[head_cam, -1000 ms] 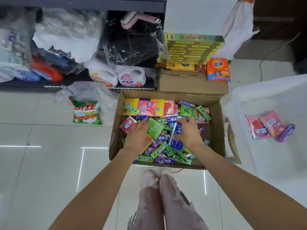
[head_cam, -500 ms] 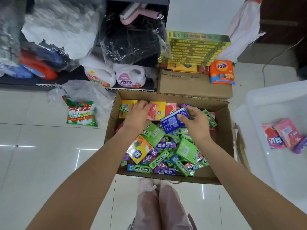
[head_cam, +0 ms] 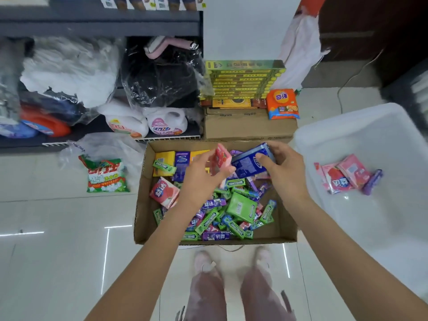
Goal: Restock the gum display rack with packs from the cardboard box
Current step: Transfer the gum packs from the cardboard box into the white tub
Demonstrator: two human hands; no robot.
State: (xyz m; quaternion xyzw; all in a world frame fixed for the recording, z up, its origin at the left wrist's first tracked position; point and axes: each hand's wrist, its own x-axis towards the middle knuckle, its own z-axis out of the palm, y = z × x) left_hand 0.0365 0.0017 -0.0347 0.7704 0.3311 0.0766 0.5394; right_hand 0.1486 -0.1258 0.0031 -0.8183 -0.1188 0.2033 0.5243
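Barely started, I'd say. The cardboard box point(head_cam: 143, 205) on the floor right in front is loaded with loose gum packs point(head_cam: 231, 212), and only a few pink ones point(head_cam: 347, 176) sit in the white bin point(head_cam: 382, 135) to the right. No display rack in sight that I can pick out. Over the box's far half, left hand point(head_cam: 203, 172) pinches a pink pack point(head_cam: 221, 159) upright; right hand point(head_cam: 283, 167) grips a blue box point(head_cam: 249, 164), thumb on top.

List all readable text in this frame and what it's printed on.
"DOUBLEMINT": green gum sticks in the cardboard box.
"益达": pink pack in the box.
"奇强": orange bag on the closed carton.
Blue pack in right hand, pink pack in left hand: print too blurred.
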